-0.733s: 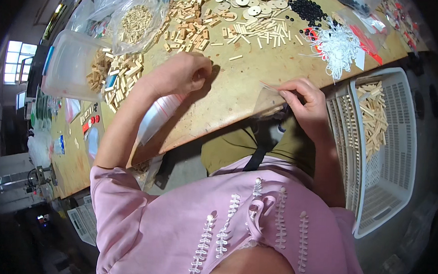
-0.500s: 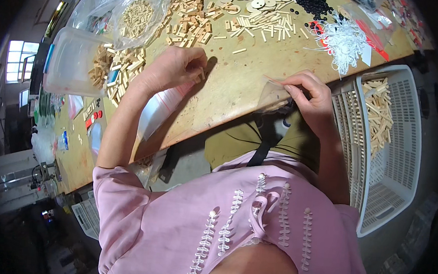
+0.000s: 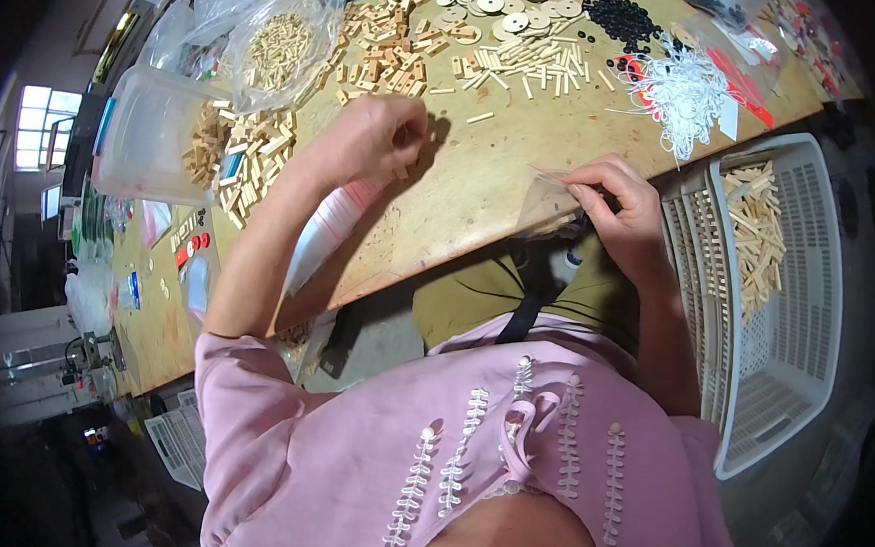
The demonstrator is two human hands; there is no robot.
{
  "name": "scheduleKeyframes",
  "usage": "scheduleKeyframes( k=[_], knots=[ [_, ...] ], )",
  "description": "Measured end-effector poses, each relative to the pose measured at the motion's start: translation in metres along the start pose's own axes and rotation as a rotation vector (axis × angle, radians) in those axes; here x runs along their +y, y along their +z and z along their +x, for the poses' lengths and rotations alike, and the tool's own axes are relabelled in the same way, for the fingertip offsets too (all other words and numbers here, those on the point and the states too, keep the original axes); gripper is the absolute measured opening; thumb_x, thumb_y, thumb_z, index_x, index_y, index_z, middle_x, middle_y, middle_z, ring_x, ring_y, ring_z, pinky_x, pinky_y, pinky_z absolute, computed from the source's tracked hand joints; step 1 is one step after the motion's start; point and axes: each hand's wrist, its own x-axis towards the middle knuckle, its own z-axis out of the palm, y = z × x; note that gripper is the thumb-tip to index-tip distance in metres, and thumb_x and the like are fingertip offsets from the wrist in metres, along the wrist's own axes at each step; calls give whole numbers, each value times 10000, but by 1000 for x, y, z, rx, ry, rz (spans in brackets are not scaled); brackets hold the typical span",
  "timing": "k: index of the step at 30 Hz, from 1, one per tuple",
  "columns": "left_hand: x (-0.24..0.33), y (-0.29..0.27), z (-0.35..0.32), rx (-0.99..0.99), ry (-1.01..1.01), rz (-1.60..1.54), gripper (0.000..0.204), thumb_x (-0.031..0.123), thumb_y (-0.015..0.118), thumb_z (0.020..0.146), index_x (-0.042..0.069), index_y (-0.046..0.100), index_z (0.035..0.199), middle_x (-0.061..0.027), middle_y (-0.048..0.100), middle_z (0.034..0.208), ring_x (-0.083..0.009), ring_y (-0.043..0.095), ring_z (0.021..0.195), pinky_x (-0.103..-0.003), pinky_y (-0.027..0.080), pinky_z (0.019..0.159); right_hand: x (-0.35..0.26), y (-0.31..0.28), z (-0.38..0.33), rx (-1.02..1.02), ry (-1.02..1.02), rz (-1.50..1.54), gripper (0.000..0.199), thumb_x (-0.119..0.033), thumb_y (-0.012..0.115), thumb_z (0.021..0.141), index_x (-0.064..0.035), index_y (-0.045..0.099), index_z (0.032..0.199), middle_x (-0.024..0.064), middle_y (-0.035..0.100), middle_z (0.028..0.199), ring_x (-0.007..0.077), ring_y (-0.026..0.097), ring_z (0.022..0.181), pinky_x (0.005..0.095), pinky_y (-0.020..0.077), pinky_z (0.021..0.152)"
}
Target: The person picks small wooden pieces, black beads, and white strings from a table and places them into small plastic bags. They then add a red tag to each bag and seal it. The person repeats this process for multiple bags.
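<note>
My left hand [image 3: 370, 141] is curled over the upper end of some clear zip bags with red lines [image 3: 328, 229], which lie at the table's front edge. Its fingers are closed in a pinch, and whatever is between them is hidden. On the right, the thumb and fingers of my right hand [image 3: 617, 199] pinch the top corner of a clear plastic bag [image 3: 545, 205]. That bag hangs over the table edge, and I cannot tell whether anything is inside it.
Across the back of the wooden table [image 3: 452, 199] lie wooden blocks [image 3: 386, 55], short sticks [image 3: 541, 61], round discs [image 3: 514, 22], black beads [image 3: 623, 19] and white strings [image 3: 681, 93]. A translucent tub [image 3: 155, 146] spills wooden pieces at left. At right stands a white basket [image 3: 805, 326] of sticks.
My left hand has shifted slightly right, staying over the zip bags. My right hand keeps its pinch on the clear bag. The whole view has moved a little.
</note>
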Motion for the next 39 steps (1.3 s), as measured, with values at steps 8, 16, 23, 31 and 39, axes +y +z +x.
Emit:
scheduleKeyframes(
  k=[8, 16, 23, 31, 39],
  knots=[
    [-21, 13, 57, 175, -20, 145, 173, 49, 724, 800, -3, 706, 964, -168, 719, 857, -323, 699, 798, -383, 568, 757, 1, -2, 0, -1, 12, 20, 86, 18, 707, 883, -8, 720, 964, 104, 674, 897, 240, 671, 858, 327, 522, 778],
    [8, 13, 55, 39, -135, -131, 229, 152, 767, 850, -21, 699, 985, -108, 750, 850, -154, 705, 774, -322, 569, 737, 1, -1, -2, 9, 17, 16, 61, 16, 715, 886, 2, 713, 945, 81, 680, 913, 200, 651, 855, 304, 501, 761],
    [15, 27, 63, -18, -145, 9, 217, 202, 726, 833, 19, 732, 949, -181, 738, 848, -335, 724, 792, -401, 583, 760, 3, -1, -1, -2, -24, 16, 63, 18, 711, 887, 4, 707, 949, 81, 678, 910, 202, 651, 853, 303, 499, 760],
    [24, 25, 49, 101, -166, -275, 180, 177, 706, 838, 7, 728, 893, -72, 695, 715, -133, 633, 647, -302, 519, 644, -10, -2, -2, -25, -49, -22, 85, 19, 708, 883, -5, 713, 965, 105, 678, 952, 247, 673, 904, 318, 519, 814],
    [119, -1, -1, 209, 121, -423, 91, 91, 725, 837, 16, 699, 880, -34, 619, 653, -109, 586, 598, -279, 490, 572, -58, 1, -10, -93, -170, -107, 131, 30, 710, 857, -22, 705, 977, 141, 688, 1130, 302, 692, 995, 360, 557, 841]
  ],
)
